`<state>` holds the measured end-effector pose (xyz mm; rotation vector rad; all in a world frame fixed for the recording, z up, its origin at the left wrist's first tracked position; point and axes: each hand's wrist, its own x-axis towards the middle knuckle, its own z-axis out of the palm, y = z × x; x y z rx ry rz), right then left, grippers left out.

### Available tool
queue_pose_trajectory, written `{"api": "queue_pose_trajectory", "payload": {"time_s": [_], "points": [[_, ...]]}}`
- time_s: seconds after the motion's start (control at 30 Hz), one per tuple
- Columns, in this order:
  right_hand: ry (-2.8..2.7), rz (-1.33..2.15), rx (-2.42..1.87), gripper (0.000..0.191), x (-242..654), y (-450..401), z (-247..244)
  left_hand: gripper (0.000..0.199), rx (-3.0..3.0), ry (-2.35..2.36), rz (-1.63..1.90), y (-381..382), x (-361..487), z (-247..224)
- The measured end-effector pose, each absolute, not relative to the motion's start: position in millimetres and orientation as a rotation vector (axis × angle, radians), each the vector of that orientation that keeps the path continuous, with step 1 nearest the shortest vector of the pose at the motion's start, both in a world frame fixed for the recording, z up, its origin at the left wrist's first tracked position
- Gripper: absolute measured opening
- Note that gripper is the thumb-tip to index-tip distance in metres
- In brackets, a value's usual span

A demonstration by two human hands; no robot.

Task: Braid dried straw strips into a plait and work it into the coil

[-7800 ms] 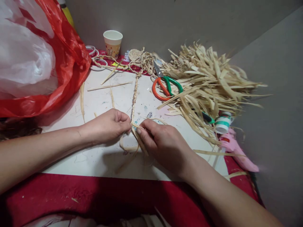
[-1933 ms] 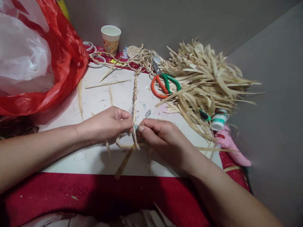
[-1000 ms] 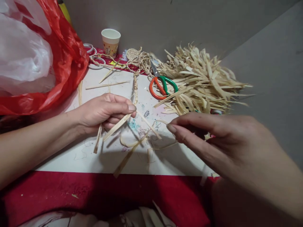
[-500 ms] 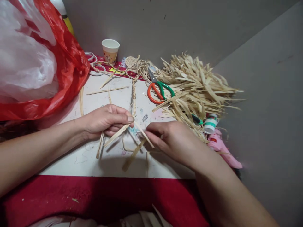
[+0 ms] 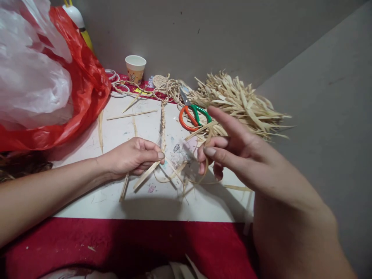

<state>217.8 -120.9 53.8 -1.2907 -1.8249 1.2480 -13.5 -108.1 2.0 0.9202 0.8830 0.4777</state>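
My left hand (image 5: 142, 155) pinches the near end of a straw braid (image 5: 163, 124) between thumb and forefinger. Loose strand ends (image 5: 147, 176) splay out below that pinch. To the right, my right hand (image 5: 229, 149) is raised over the white board, its forefinger stretched out. Between its thumb and curled fingers runs a thin straw strip (image 5: 207, 164), which hangs toward the board. Beyond that hand lie scissors (image 5: 192, 116) with one orange and one green handle. A heap of dry straw strips (image 5: 241, 100) sits behind it.
A red and white plastic bag (image 5: 87, 89) bulges at the left. A paper cup (image 5: 135, 69), white rings (image 5: 120, 91) and coiled braid (image 5: 171, 87) stand or lie along the back. Grey walls (image 5: 157, 31) close off the back and right. The white board (image 5: 95, 203) lies on red cloth (image 5: 81, 240).
My right hand has risen and moved right, away from the braid's end, with its forefinger now extended and a strip in its fingers. My left hand keeps its pinch on the braid.
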Motion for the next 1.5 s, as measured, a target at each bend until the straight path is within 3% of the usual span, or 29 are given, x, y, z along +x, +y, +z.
{"api": "queue_pose_trajectory", "payload": {"time_s": [0.2, 0.37, 0.43, 0.67, 0.97, 1.13, 1.5], "points": [[-1.654, 1.370, -1.192, 0.060, 230, -123, 66, 0.019, 0.926, 0.869, 0.505, -109, -13, 0], [-1.711, 0.635, -1.817, 0.056, 248, -106, 67, 0.020, 0.928, 0.883, 0.488, -109, -12, 0], [-1.655, 0.540, -1.853, 0.051, 253, -103, 67, 0.019, 0.926, 0.889, 0.485, -109, -12, 0], [-1.513, 0.987, -1.475, 0.011, 250, -120, 81, 0.020, 0.923, 0.873, 0.515, -112, -10, 1], [-1.741, 1.730, -1.344, 0.030, 196, -126, 46, 0.019, 0.931, 0.871, 0.556, -114, -9, 1], [-1.744, 1.710, -1.460, 0.036, 187, -129, 35, 0.018, 0.926, 0.858, 0.543, -113, -8, -2], [-1.901, 1.578, -1.475, 0.028, 189, -128, 36, 0.022, 0.988, 0.920, 0.557, -114, -6, 0]]}}
